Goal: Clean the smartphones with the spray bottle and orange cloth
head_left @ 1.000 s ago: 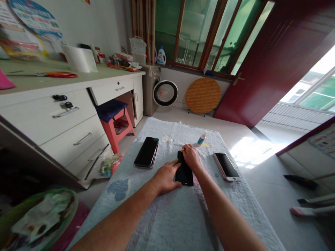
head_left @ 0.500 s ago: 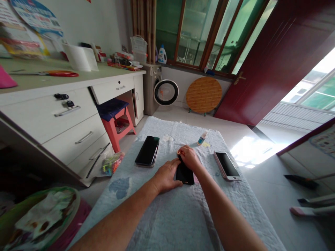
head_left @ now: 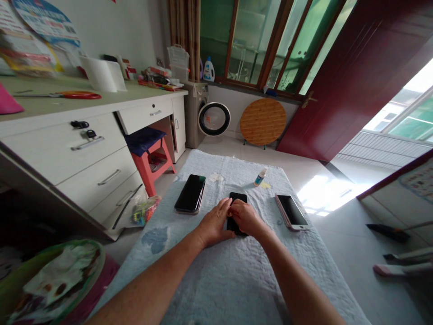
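A black smartphone lies flat on the cloth-covered table, its middle hidden under my fingers. My left hand grips its left side, the fingers along the upper edge and the thumb near the lower corner. Over the screen my right hand is closed in a pinch; something small and pale may be between the fingertips, but I cannot make it out. To the left rests a larger black phone, and to the right a white-framed phone. A small spray bottle stands behind my right hand.
A light blue cloth covers the table. At left are a white desk, a red stool and a waste bin. Farther back, a washing machine has its door open beside a round wooden tabletop.
My right hand has moved down the phone from its top edge to its middle, uncovering the upper end of the screen. My left hand stays at the phone's left side.
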A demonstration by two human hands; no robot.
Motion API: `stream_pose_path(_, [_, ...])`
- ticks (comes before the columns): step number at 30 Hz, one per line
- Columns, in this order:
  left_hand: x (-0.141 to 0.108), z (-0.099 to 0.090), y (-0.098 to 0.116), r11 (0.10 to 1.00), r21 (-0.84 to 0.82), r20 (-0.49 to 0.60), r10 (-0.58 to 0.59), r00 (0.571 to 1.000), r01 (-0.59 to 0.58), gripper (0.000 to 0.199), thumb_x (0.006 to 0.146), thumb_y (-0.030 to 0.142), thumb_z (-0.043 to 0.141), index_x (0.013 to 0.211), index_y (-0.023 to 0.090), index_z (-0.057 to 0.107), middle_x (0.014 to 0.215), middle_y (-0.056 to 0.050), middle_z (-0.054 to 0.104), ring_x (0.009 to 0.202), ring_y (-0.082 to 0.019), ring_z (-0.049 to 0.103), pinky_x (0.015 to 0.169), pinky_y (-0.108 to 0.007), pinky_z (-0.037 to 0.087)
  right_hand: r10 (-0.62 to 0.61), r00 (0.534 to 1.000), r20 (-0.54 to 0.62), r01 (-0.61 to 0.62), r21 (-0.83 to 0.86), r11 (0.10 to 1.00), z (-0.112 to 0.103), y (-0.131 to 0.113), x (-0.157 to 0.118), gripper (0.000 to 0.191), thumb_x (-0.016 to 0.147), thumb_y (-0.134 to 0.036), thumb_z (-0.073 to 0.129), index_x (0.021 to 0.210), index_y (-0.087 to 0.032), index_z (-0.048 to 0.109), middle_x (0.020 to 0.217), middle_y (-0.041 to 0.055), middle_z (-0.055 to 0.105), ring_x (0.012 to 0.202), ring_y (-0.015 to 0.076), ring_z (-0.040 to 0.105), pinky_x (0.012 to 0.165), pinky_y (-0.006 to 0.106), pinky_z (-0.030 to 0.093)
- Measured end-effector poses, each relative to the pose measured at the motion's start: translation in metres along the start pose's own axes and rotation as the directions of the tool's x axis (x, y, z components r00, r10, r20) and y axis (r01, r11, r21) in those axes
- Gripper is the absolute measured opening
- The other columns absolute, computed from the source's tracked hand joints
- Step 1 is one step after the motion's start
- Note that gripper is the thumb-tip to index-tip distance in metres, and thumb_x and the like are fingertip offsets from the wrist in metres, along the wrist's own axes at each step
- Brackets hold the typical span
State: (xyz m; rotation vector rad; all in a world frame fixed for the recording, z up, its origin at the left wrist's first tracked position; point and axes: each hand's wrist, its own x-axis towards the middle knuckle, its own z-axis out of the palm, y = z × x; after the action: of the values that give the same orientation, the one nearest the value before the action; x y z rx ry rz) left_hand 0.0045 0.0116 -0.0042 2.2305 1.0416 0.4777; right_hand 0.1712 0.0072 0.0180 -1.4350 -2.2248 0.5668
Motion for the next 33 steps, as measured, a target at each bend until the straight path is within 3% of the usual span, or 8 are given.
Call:
stream_pose_path(11, [0.001,-0.005,0.003,0.996,0.087,0.04,0.031,0.999,-0.034,0.076,0.069,0.041,0.072,0.135,0.014,0.045,0.148,-0.018,0.038,0.134,-0.03,0.039,0.112,-0.043,0.03,-0.019,0.99,0.141,0.004,0.108,0.994,-0.009,-0.022,-0.027,0.025,0.074,0.0,0.053,0.076,-0.018,0.07,0.083,0.0012,0.06,0.077,0.0113,0.055,0.071,0.02,0.041])
stream_pose_path(21, [0.001,-0.007,0.005,1.0,0.01,0.025,0.019,1.0,-0.019,0.079,0.062,0.033,0.078,0.133,0.022,0.046,0.147,-0.013,0.04,0.135,-0.032,0.037,0.111,-0.046,0.03,0.089,0.995,-0.05,-0.09,-0.011,0.996,-0.013,0.013,-0.005,0.023,0.076,-0.005,0.052,0.077,-0.019,0.07,0.083,0.0014,0.062,0.075,0.0113,0.057,0.074,0.021,0.04])
stream_pose_path(26, [0.001,-0.008,0.006,0.994,-0.046,-0.004,0.101,0.995,-0.101,0.091,0.063,0.031,0.078,0.142,0.023,0.032,0.143,-0.011,0.045,0.13,-0.03,0.043,0.11,-0.044,0.031,0.15,0.977,-0.154,-0.161,-0.063,0.985,-0.012,0.031,0.022,0.021,0.074,-0.005,0.054,0.078,-0.019,0.07,0.08,0.0011,0.064,0.076,0.0121,0.058,0.075,0.022,0.04])
stream_pose_path(33, [0.002,-0.007,0.004,0.997,-0.037,-0.012,0.06,0.998,-0.061,0.09,0.061,0.033,0.078,0.14,0.021,0.036,0.143,-0.013,0.045,0.13,-0.033,0.042,0.109,-0.046,0.032,0.222,0.935,-0.276,-0.26,-0.107,0.96,-0.006,0.043,0.031,0.019,0.078,-0.01,0.053,0.081,-0.019,0.07,0.081,0.0023,0.063,0.077,0.0134,0.058,0.075,0.022,0.04])
